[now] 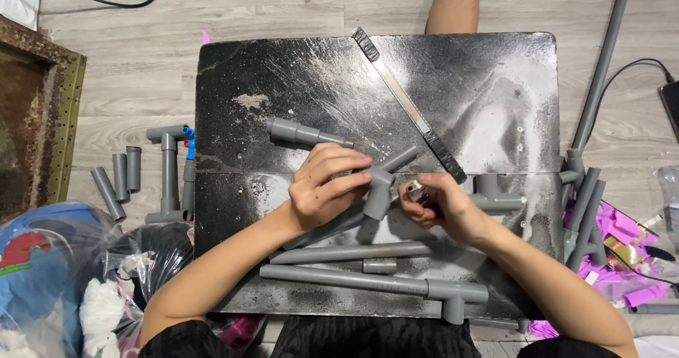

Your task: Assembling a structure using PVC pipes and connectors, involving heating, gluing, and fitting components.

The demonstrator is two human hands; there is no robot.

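Note:
My left hand (327, 188) grips a grey plastic pipe assembly with a branched fitting (380, 188) over the middle of a black scuffed board (495, 103). A long grey pipe runs from the fitting down to the left under my wrist. My right hand (440, 204) is closed around a small shiny metallic object (417, 192), held right beside the fitting's open end. What the small object is cannot be made out.
On the board lie a hacksaw blade (409, 103), a short stepped pipe (304, 133), two long pipes (353, 253) and a tee piece (495, 197). Loose pipes lie on the floor left (168, 181) and right (598, 82). Plastic bags sit lower left. Someone's leg (454, 4) shows at top.

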